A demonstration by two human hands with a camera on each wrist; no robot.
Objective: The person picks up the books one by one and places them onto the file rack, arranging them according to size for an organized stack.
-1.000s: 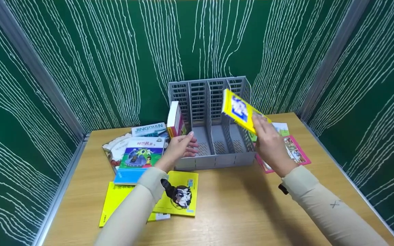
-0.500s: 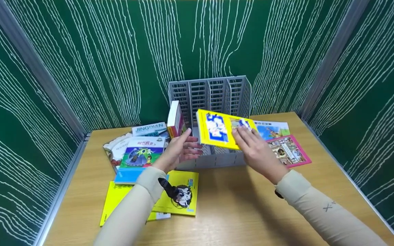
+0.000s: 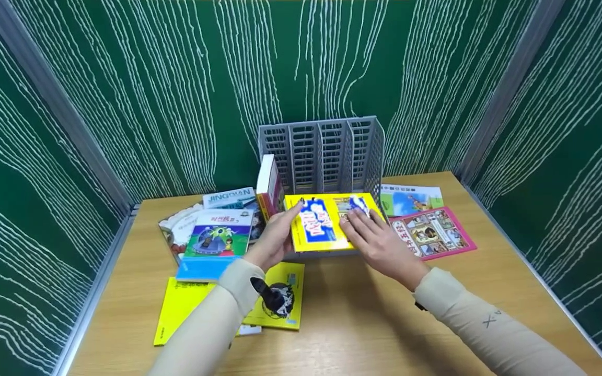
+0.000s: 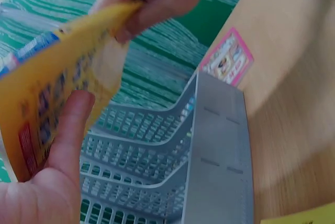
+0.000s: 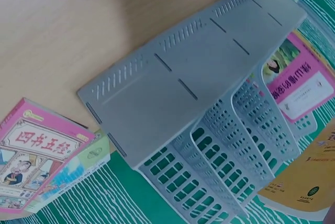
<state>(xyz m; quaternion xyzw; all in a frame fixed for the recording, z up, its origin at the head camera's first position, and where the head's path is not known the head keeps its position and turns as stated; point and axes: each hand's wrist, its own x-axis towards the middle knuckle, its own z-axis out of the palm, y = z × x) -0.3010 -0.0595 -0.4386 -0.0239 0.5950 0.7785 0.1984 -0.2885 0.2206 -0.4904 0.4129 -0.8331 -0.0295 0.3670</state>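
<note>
Both hands hold a yellow book (image 3: pixel 316 222) with blue-and-white cover pictures over the front of a grey, slotted file rack (image 4: pixel 217 140). At the book's left end, my left hand (image 3: pixel 274 237) has its thumb at the cover's edge, and the left wrist view shows one finger along the other side. My right hand (image 3: pixel 387 250) grips the opposite end, its fingers spread across the cover and its thumb underneath. A thick book with a pink cover (image 5: pixel 301 80) stands upright in the rack's leftmost compartment.
Left of the rack lie overlapping books, among them a green-and-blue one (image 3: pixel 215 243). Nearer on the wooden table are yellow books (image 3: pixel 181 308). A pink-bordered book (image 3: pixel 434 232) and a blue-and-green one (image 3: pixel 411 199) lie to the right. Green walls enclose the table.
My right hand has brought the yellow book left and down, turning its cover flatter to the camera. The left hand, free before, now holds the book's left end.
</note>
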